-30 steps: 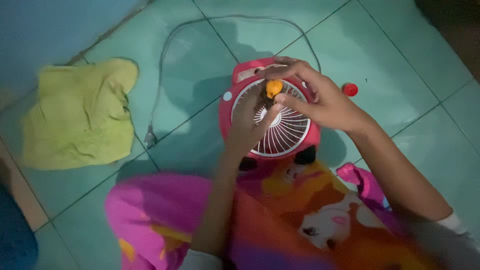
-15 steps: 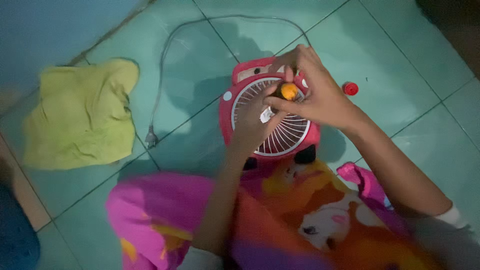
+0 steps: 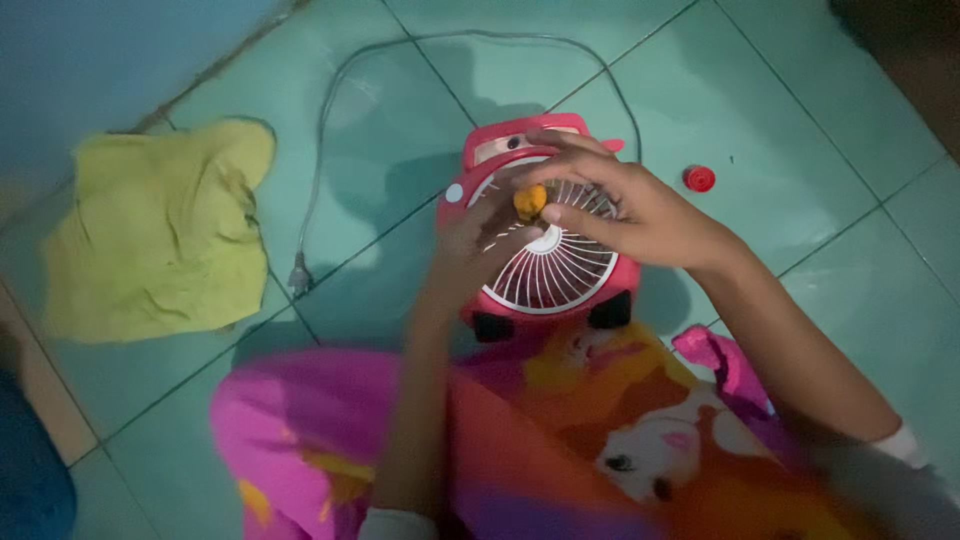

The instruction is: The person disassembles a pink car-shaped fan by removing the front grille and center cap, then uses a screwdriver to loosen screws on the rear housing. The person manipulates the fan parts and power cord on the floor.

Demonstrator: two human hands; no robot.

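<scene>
A small red table fan (image 3: 490, 150) with a white round grille (image 3: 560, 275) lies face up on the tiled floor in front of my knees. My right hand (image 3: 625, 205) reaches over the grille and pinches a small orange object (image 3: 529, 201) between thumb and fingers. My left hand (image 3: 470, 245) rests on the left side of the grille, its fingers touching the same orange object. What the orange object is cannot be made out.
A grey power cord (image 3: 325, 150) loops from the fan across the teal tiles to a plug (image 3: 299, 277). A yellow-green cloth (image 3: 160, 230) lies at the left. A small red cap (image 3: 699, 179) sits right of the fan. Bright pink and orange clothing (image 3: 560, 440) covers my lap.
The view has shifted slightly. The orange object and both hands have moved a little over the grille, with my right hand now lying flatter across the fan's top.
</scene>
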